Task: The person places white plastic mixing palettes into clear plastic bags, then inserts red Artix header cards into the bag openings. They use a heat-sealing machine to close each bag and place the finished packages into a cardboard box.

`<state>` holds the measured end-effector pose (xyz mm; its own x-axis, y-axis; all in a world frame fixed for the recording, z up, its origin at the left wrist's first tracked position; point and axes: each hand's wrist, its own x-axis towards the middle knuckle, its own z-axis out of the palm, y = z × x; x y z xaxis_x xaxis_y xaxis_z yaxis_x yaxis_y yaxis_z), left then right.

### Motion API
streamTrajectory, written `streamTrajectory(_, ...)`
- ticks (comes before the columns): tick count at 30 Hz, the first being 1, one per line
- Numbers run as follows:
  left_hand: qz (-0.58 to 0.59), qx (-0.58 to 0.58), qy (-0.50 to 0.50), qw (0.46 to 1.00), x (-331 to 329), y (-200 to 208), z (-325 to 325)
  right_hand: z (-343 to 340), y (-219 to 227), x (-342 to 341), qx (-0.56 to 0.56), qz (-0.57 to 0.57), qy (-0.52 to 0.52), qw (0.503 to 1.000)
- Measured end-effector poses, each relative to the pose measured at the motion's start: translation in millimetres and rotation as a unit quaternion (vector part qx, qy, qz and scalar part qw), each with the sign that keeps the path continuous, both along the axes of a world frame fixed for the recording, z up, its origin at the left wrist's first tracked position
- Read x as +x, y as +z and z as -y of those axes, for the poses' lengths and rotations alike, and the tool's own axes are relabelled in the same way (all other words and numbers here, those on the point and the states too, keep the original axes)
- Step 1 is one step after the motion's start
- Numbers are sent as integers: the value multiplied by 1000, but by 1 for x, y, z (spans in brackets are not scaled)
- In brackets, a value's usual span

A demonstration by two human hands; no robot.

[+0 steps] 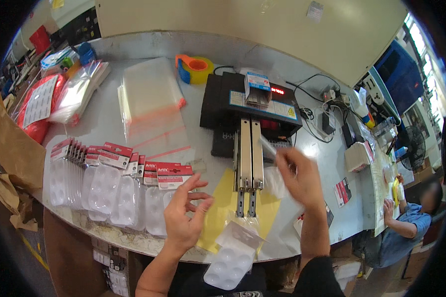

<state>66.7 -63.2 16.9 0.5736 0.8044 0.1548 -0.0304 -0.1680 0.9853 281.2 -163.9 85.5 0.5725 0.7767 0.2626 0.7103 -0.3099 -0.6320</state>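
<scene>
My left hand [186, 213] is held over the table's front edge, fingers apart, with nothing in it. It is nearest to a row of white plastic paint palettes [126, 202] with red and black header cards [174, 174]. My right hand [302, 180], slightly blurred, is raised beside the machine's arms and pinches a thin whitish piece [268, 147], too smeared to name. Between my hands stands a black electric stapling machine [218, 106] with two long metal arms [251, 153] pointing at me. Below their tips, a white paint palette [229, 267] in clear wrap lies tilted over the front edge.
A small staple box [257, 89] sits on the machine. Clear plastic bags [153, 94] and a tape dispenser [195, 68] lie behind. Yellow paper [218, 215] is under the arms. Cables [327, 116] run at the right. Another person [406, 222] works there.
</scene>
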Motion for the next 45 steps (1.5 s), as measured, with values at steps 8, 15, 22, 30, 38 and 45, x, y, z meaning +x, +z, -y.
streamTrajectory(8, 6, -243, -192, 951, -13, 25, 40, 72, -8, -90, 33, -224, 75, 971)
streamTrajectory(15, -15, -275, -145, 950, -28, 13, 45, 97, -23, -86, 62, -309, 94, 944)
streamTrajectory(22, 19, -281, -169, 945, -21, 5, 60, 96, -27, -89, 18, -427, 104, 898)
streamTrajectory(30, 30, -267, -106, 957, -22, 4, 56, 102, -16, -83, 107, -462, 56, 879)
streamTrajectory(38, 65, -240, -35, 968, -30, -7, 41, 70, -59, -55, -2, 246, 94, 965)
streamTrajectory(45, 69, -252, -40, 965, -30, -6, 38, 68, -70, -45, 6, 354, 204, 913)
